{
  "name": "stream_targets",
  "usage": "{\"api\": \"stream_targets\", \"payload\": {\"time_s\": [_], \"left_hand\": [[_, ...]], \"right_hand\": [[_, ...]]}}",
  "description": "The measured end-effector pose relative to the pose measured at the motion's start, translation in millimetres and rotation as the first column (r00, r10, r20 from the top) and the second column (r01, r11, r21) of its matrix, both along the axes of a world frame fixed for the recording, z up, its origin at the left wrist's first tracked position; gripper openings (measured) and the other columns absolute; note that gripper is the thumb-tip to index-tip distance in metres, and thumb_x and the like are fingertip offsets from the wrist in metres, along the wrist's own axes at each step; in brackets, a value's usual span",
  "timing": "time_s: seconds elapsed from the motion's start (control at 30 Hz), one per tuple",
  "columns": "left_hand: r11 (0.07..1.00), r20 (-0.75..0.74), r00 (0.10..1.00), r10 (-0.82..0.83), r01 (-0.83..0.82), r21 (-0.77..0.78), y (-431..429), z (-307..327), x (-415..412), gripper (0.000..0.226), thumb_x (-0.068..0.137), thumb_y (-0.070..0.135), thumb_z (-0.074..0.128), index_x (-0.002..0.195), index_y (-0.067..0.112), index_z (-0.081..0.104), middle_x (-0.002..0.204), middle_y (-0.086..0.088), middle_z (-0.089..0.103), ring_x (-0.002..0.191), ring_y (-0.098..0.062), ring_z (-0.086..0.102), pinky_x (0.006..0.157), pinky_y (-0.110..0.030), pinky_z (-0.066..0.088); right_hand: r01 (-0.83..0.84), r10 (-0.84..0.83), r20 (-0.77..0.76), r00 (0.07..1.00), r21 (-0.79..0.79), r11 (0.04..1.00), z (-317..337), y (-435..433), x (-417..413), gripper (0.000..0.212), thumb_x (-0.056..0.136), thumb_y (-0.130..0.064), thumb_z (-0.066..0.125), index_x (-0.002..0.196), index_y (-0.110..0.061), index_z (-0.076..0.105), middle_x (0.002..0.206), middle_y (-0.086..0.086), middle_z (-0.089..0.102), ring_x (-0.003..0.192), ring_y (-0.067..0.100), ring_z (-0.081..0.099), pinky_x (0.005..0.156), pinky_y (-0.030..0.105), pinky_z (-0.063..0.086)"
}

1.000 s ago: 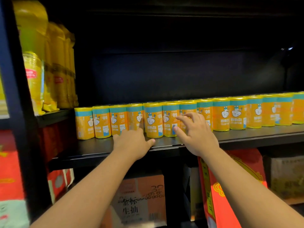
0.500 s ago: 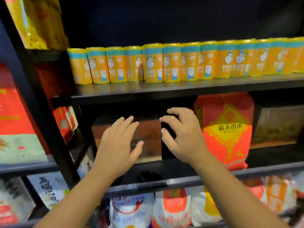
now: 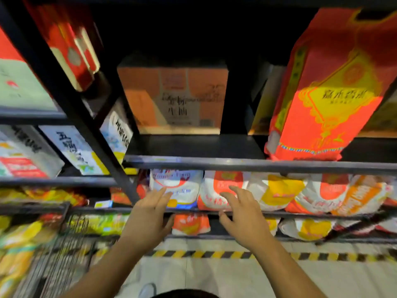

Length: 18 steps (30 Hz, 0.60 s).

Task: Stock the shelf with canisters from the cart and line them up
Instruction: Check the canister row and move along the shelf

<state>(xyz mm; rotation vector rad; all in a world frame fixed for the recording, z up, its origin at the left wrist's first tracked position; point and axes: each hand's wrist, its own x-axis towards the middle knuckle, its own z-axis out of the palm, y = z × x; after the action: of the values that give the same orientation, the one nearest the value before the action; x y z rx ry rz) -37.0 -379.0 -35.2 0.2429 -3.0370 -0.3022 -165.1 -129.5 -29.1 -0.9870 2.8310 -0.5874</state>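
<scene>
My left hand and my right hand are both held out in front of the lower shelves, fingers spread and straight, holding nothing. At the lower left stands the wire cart, with blurred yellow and teal canisters inside it. My left hand is to the right of the cart's rim, not touching it. The shelf with the canister row is out of view above.
A black shelf rail crosses the middle, with a cardboard box and a red-orange bag above it. White and orange bags fill the lower shelves. A slanted black upright stands left. A striped floor line runs below.
My view has swung down from the canister shelf to the lower shelves, floor and cart. Both hands came off the shelf and dropped, staying open and empty.
</scene>
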Motion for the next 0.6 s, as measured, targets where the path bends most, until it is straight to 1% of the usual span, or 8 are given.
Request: {"api": "stream_targets", "payload": {"time_s": [0.07, 0.1, 0.2, 0.27, 0.33, 0.43, 0.53, 0.6], "left_hand": [[0.998, 0.079, 0.995, 0.067, -0.068, 0.008, 4, -20, 28, 0.063, 0.088, 0.051, 0.047, 0.133, 0.008, 0.061, 0.134, -0.013, 0.062, 0.121, -0.035, 0.061, 0.091, -0.049, 0.056], [0.995, 0.103, 0.990, 0.098, -0.100, 0.010, 6, -27, 40, 0.063, 0.088, 0.052, 0.046, 0.131, 0.009, 0.062, 0.132, -0.012, 0.064, 0.118, -0.035, 0.062, 0.089, -0.048, 0.057], [0.975, 0.170, 0.961, 0.219, -0.222, 0.003, 13, -40, 77, 0.061, 0.089, 0.053, 0.044, 0.126, 0.010, 0.065, 0.123, -0.009, 0.068, 0.110, -0.033, 0.066, 0.083, -0.045, 0.058], [0.957, 0.187, 0.939, 0.287, -0.291, -0.005, 16, -41, 99, 0.060, 0.090, 0.055, 0.041, 0.128, 0.015, 0.063, 0.123, -0.005, 0.068, 0.110, -0.031, 0.065, 0.082, -0.045, 0.058], [0.928, 0.198, 0.910, 0.364, -0.372, 0.004, 14, -39, 124, 0.062, 0.090, 0.057, 0.040, 0.133, 0.017, 0.060, 0.126, -0.003, 0.066, 0.114, -0.030, 0.063, 0.084, -0.045, 0.057], [0.881, 0.181, 0.866, 0.467, -0.473, -0.008, 8, -31, 164, 0.063, 0.091, 0.057, 0.041, 0.136, 0.016, 0.059, 0.127, -0.003, 0.067, 0.113, -0.029, 0.064, 0.083, -0.043, 0.056], [0.776, 0.177, 0.763, 0.621, -0.631, 0.000, -2, -21, 211, 0.068, 0.090, 0.060, 0.038, 0.135, 0.014, 0.061, 0.124, -0.006, 0.069, 0.109, -0.033, 0.066, 0.080, -0.043, 0.055], [0.694, 0.224, 0.681, 0.697, -0.719, 0.027, -7, -19, 238, 0.076, 0.088, 0.065, 0.030, 0.141, 0.017, 0.055, 0.131, -0.006, 0.065, 0.117, -0.033, 0.062, 0.087, -0.045, 0.053]], "right_hand": [[-0.065, 0.060, 0.087, 0.994, 0.060, 0.996, -18, -1, 14, 0.057, 0.088, -0.046, 0.051, 0.141, -0.026, 0.052, 0.150, 0.004, 0.043, 0.135, 0.028, 0.039, 0.110, 0.044, 0.039], [-0.100, 0.091, 0.113, 0.989, 0.071, 0.993, -26, -1, 20, 0.057, 0.088, -0.046, 0.051, 0.142, -0.026, 0.052, 0.148, 0.003, 0.043, 0.134, 0.028, 0.040, 0.109, 0.043, 0.040], [-0.235, 0.210, 0.199, 0.957, 0.111, 0.966, -47, -12, 44, 0.058, 0.087, -0.050, 0.045, 0.139, -0.025, 0.054, 0.147, 0.001, 0.044, 0.131, 0.027, 0.042, 0.105, 0.043, 0.042], [-0.321, 0.273, 0.282, 0.920, 0.140, 0.937, -50, -22, 61, 0.062, 0.089, -0.053, 0.038, 0.145, -0.028, 0.048, 0.152, -0.003, 0.038, 0.137, 0.022, 0.033, 0.111, 0.041, 0.037], [-0.422, 0.363, 0.314, 0.877, 0.145, 0.895, -50, -38, 79, 0.069, 0.087, -0.056, 0.029, 0.147, -0.027, 0.047, 0.152, -0.004, 0.040, 0.140, 0.020, 0.029, 0.114, 0.042, 0.034], [-0.542, 0.482, 0.337, 0.809, 0.112, 0.833, -45, -62, 104, 0.071, 0.086, -0.057, 0.032, 0.146, -0.024, 0.050, 0.151, -0.001, 0.045, 0.140, 0.024, 0.032, 0.113, 0.049, 0.038], [-0.678, 0.616, 0.327, 0.717, 0.120, 0.725, -35, -94, 130, 0.071, 0.088, -0.058, 0.034, 0.150, -0.024, 0.045, 0.158, 0.002, 0.038, 0.144, 0.027, 0.028, 0.116, 0.047, 0.033], [-0.738, 0.671, 0.333, 0.663, 0.135, 0.662, -24, -114, 146, 0.073, 0.089, -0.059, 0.033, 0.153, -0.025, 0.040, 0.162, 0.002, 0.030, 0.148, 0.027, 0.023, 0.120, 0.044, 0.027]]}}
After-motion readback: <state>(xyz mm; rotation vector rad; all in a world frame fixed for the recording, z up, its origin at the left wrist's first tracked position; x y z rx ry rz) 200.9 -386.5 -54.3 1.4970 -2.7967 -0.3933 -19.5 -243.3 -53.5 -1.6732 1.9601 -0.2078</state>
